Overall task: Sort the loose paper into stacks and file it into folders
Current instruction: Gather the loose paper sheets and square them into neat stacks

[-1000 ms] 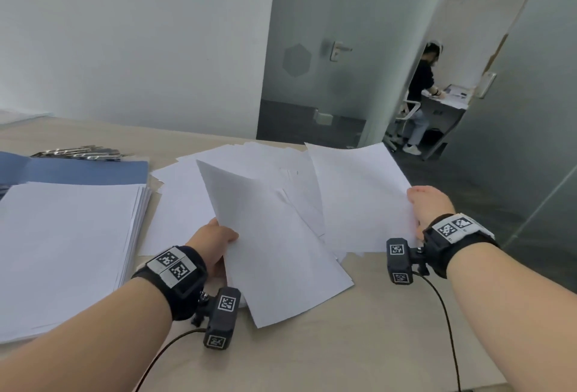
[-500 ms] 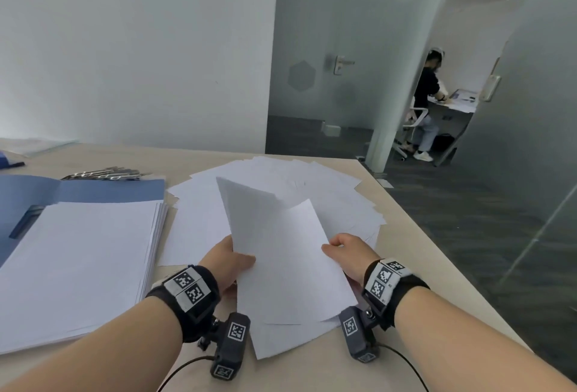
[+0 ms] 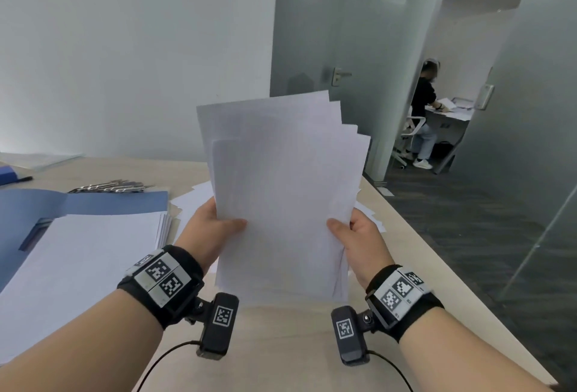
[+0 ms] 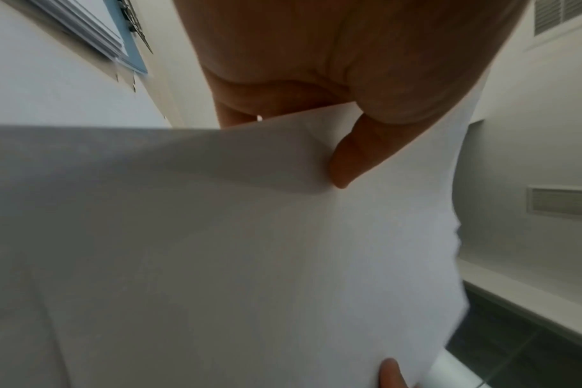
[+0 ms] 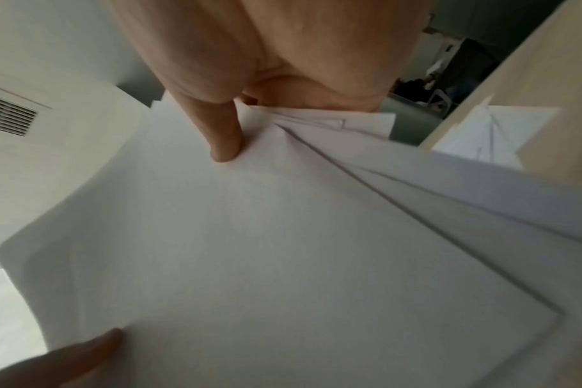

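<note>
Both hands hold a sheaf of white sheets point(image 3: 281, 198) upright above the desk point(image 3: 281, 344), near its front edge. The left hand point(image 3: 207, 229) grips the sheaf's left edge, thumb laid across the front sheet and fingers hidden behind; the left wrist view shows that thumb point(image 4: 352, 157) pressing into the paper. The right hand point(image 3: 359, 235) grips the right edge the same way, thumb in front. The sheets are not squared: their top corners fan out to the right, and the right wrist view shows several separate edges spreading from under the thumb point(image 5: 223, 134).

More loose paper point(image 3: 193, 201) lies flat on the desk behind the sheaf, reaching toward the right edge. Toward the left edge a neat stack of paper point(image 3: 78, 266) rests on an open blue folder point(image 3: 34, 204). Beyond the folder lies a row of metal clips point(image 3: 109, 187). Past a glass partition, another person point(image 3: 424, 110) stands at a separate table.
</note>
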`<state>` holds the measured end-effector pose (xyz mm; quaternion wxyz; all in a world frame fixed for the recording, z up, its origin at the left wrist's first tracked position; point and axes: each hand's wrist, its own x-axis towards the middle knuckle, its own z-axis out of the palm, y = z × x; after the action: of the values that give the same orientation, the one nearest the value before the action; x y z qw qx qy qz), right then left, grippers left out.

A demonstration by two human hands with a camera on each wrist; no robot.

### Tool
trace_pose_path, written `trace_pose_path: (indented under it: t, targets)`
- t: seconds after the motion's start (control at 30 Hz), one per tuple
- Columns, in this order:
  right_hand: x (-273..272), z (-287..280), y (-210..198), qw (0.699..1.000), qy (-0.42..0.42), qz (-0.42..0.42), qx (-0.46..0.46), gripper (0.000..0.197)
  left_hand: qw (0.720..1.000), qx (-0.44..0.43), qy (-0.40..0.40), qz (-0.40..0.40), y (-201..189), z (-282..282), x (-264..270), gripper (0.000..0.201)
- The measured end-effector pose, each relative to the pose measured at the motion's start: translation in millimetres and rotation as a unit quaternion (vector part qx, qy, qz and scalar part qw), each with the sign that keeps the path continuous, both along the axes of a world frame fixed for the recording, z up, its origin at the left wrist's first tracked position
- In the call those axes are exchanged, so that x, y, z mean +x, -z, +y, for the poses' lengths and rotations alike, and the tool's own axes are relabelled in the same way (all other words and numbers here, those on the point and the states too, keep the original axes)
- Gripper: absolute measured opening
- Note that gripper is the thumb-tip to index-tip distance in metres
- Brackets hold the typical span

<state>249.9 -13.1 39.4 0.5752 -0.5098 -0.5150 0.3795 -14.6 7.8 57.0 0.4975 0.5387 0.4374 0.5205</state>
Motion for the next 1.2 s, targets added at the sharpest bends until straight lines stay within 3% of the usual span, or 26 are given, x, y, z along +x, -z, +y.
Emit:
trace_pose_path:
  t: [0.17, 0.3, 0.53, 0.83, 1.07, 1.2]
  targets:
    - [-14.2, -15.6, 1.7, 0.999, 0.006, -0.024, 0.022, 0.018, 0.998, 0.018, -0.060, -0.019, -1.5, -6.6, -1.1, 0.051]
    - [-21.0, -25.4, 1.9, 0.999, 0.006, 0.001, 0.038, 0.019, 0.997, 0.027, -0.058, -0.031, -0.2, -18.3, 2.6, 0.046]
    - [-20.2, -40.8, -7.5, 0.997, 0.018, 0.030, 0.070, 0.023, 0.996, 0.072, -0.044, -0.036, -3.4, -34.5, 5.4, 0.054]
    - [-19.3, -52.9, -11.5, 0.995, 0.030, 0.035, 0.093, 0.033, 0.989, 0.141, -0.025, 0.035, -7.5, -51.0, 3.6, 0.062]
    - [-24.8, -58.6, 0.5, 0.995, 0.033, 0.017, 0.094, 0.035, 0.992, 0.124, -0.012, 0.026, 4.2, -54.0, 5.4, 0.071]
    - [-26.9, -62.2, 11.9, 0.997, 0.034, 0.013, 0.072, 0.032, 0.994, 0.106, -0.021, 0.025, 18.4, -56.4, 3.4, 0.066]
